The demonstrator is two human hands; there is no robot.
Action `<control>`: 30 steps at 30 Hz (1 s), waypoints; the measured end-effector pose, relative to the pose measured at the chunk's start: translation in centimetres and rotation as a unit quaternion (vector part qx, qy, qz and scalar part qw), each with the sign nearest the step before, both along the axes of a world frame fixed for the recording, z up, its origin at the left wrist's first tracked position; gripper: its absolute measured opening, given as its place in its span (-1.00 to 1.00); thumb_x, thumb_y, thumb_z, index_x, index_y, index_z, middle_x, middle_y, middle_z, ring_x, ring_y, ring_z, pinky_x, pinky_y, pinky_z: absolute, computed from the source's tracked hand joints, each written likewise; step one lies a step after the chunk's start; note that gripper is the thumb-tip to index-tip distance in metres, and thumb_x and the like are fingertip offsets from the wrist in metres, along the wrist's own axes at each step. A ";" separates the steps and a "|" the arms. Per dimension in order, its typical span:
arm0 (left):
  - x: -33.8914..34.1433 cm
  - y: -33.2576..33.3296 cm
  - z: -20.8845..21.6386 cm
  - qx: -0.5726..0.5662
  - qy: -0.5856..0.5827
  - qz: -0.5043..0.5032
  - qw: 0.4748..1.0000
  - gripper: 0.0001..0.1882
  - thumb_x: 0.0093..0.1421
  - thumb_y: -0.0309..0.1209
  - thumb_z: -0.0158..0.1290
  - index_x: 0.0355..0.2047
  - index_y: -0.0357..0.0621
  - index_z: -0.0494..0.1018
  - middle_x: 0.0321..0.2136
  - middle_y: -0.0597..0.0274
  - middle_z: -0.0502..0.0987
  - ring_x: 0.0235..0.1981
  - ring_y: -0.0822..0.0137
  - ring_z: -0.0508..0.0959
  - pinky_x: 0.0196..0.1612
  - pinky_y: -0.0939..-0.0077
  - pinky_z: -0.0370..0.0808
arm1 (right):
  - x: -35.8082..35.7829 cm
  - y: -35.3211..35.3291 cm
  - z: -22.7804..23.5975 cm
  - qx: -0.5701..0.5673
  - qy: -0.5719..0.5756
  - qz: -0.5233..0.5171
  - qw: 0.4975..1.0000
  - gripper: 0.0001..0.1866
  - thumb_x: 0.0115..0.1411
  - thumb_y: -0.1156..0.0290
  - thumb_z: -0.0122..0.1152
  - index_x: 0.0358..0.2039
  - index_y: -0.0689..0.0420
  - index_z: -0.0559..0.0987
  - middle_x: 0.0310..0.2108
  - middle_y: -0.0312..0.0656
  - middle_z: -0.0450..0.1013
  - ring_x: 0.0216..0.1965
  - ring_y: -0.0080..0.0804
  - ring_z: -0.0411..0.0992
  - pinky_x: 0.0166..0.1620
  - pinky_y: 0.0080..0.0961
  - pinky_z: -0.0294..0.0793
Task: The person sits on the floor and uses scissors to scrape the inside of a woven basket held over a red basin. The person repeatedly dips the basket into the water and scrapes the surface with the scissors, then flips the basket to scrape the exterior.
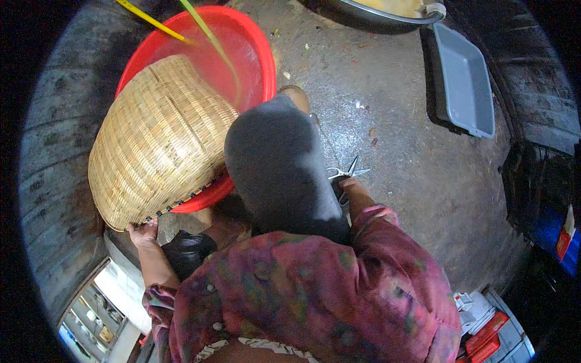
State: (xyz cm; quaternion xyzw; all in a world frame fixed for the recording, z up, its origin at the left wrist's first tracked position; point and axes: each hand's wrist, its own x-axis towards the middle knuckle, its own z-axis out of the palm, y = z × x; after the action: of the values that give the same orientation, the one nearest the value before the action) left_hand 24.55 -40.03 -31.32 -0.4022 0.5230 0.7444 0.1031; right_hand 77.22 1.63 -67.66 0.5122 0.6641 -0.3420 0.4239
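Note:
A large woven bamboo basket (160, 139) is tipped over the near left part of a red tub (264, 48), its woven outside facing up. My left hand (144, 232) grips the basket's dark-laced rim at its lower left, fingers partly hidden by the rim. Low on the right, beside my grey-covered knee (278, 157), my right hand (347, 183) is closed around the handles of metal scissors (351, 168). The scissor blades are spread apart over the floor. Cloudy liquid shows in the tub; the basket's inside is hidden.
A yellow hose (154, 23) and a yellow-green strip (209, 36) run into the tub. On the concrete floor (399, 199) lie small scraps. A grey plastic bin (465, 81) stands far right, a metal basin (387, 17) at the top. Red baskets (487, 336) sit lower right.

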 end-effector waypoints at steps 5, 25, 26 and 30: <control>0.3 0.3 0.6 0.012 -0.041 0.019 0.999 -0.23 0.11 0.16 -0.19 0.14 -0.19 0.06 0.06 -0.02 0.22 0.10 0.03 0.20 0.11 0.09 0.13 | -1.0 -1.0 5.3 0.156 -0.080 -0.243 0.954 -0.64 0.04 0.12 0.03 -0.26 0.05 0.58 -0.18 -0.15 0.48 -0.11 -0.22 0.45 -0.09 -0.31 0.43; 1.0 -4.3 3.1 -0.085 0.008 0.067 0.994 -0.07 0.03 0.11 0.03 0.22 -0.04 -0.17 0.06 -0.19 0.11 -0.03 0.02 0.26 0.04 0.05 0.18 | -0.3 1.1 11.1 0.092 -0.048 -0.215 0.971 -0.69 0.03 0.31 0.09 -0.23 0.19 0.55 -0.15 0.02 0.45 -0.07 -0.11 0.40 -0.10 -0.27 0.42; 1.1 -4.1 3.4 -0.082 0.011 0.065 0.994 -0.07 0.04 0.11 0.03 0.23 -0.04 -0.18 0.05 -0.18 0.12 -0.05 0.03 0.27 0.04 0.06 0.19 | -0.3 1.2 11.7 0.088 -0.038 -0.209 0.973 -0.68 0.02 0.30 0.10 -0.23 0.19 0.55 -0.15 0.01 0.45 -0.07 -0.12 0.41 -0.10 -0.27 0.42; 1.9 -4.4 4.8 -0.070 0.029 0.051 0.996 -0.05 0.06 0.09 0.02 0.25 -0.05 -0.24 -0.11 -0.07 0.22 -0.12 0.07 0.30 0.04 0.11 0.21 | 1.3 -0.5 9.3 0.097 -0.077 -0.163 0.979 -0.67 0.00 0.26 0.14 -0.23 0.14 0.56 -0.15 -0.04 0.46 -0.07 -0.18 0.42 -0.10 -0.32 0.42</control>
State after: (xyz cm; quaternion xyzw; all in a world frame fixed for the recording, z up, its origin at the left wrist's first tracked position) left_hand 26.40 -44.40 -26.56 -0.4126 0.5557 0.7215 0.0208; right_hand 78.53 1.17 -58.36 0.6770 0.5674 -0.2995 0.3606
